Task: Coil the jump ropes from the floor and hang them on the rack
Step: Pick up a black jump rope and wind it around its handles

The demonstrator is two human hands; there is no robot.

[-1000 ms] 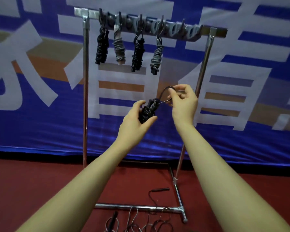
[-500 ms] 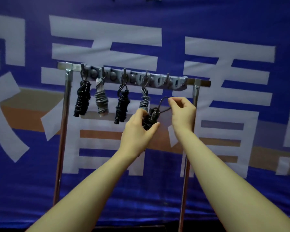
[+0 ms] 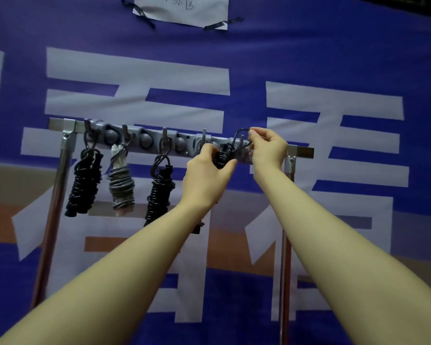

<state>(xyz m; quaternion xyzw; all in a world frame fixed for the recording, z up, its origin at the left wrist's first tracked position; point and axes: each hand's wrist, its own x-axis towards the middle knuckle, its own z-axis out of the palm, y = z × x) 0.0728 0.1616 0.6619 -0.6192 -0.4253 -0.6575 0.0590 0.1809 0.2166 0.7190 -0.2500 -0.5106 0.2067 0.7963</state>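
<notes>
Rope (image 3: pixel 223 155): black coil, at the rack (image 3: pixel 300 151) bar's right end. Our left hand (image 3: pixel 207 175) grips the coil; our right hand (image 3: pixel 268 150) pinches its loop (image 3: pixel 239 133) over a hook.

place: sports hall | cues: printed blue banner (image 3: pixel 309 58); rack (image 3: pixel 60 124) of coiled jump ropes (image 3: pixel 84 185)

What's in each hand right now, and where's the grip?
Left hand grips the black coiled rope round its bundle; right hand pinches its loop at the top.
</notes>
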